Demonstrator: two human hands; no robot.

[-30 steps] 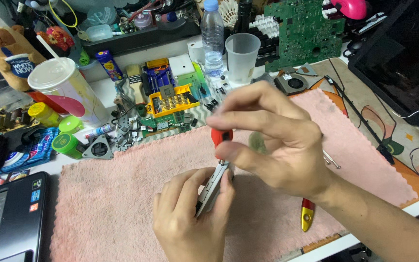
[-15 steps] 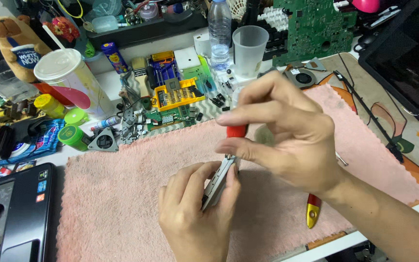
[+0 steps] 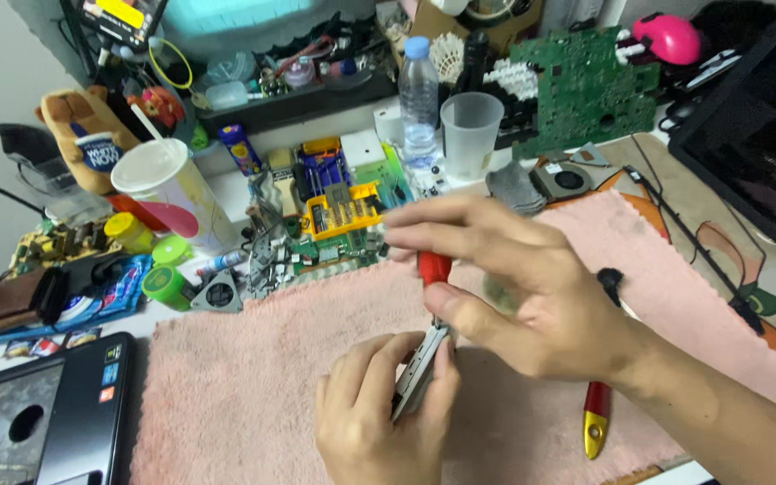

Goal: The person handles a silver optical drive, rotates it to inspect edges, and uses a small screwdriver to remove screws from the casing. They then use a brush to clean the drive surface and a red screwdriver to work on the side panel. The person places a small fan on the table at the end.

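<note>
- Since half a second ago both hands sit slightly lower over the pink towel (image 3: 253, 386), their hold unchanged.
- Left hand (image 3: 374, 422) is clamped around a small grey metal part (image 3: 417, 375), which stands tilted on edge between thumb and fingers.
- Right hand (image 3: 532, 292) pinches a red-handled screwdriver (image 3: 434, 269), its tip meeting the part's upper end.
- Another red-and-yellow tool (image 3: 595, 420) lies on the towel, just right of the wrist.

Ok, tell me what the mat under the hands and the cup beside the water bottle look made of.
Mat: pink terry-like cloth, matte, with fuzzy pile and a scalloped edge. Cup: probably plastic, frosted and translucent, with the background showing dimly through its wall.
</note>
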